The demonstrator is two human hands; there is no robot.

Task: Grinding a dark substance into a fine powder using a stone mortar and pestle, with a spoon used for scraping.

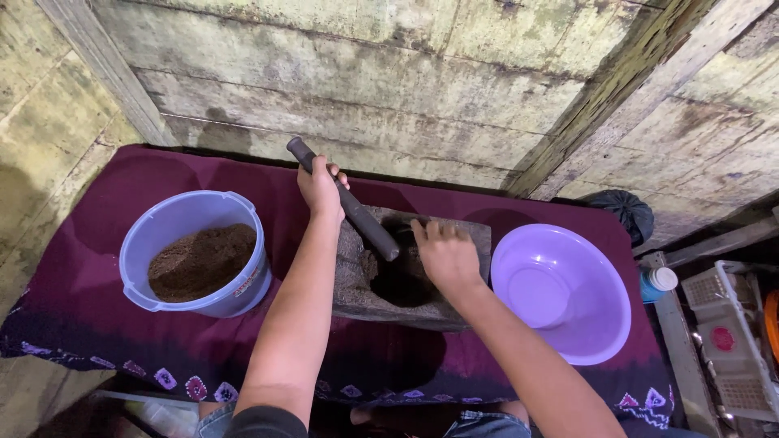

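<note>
Stone mortar [369,284] sits mid-table on maroon cloth [97,268]. Left hand [319,188] clenched around dark pestle [345,200], tip angled into the hollow. Right hand [446,255] rests fingers-flat on the rim. Blue bucket [166,223] left, purple basin [604,324] right.

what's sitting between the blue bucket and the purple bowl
In the head view, a stone mortar sits between the bucket and the bowl. The left hand holds a dark pestle in it; the right hand rests on it.
</note>
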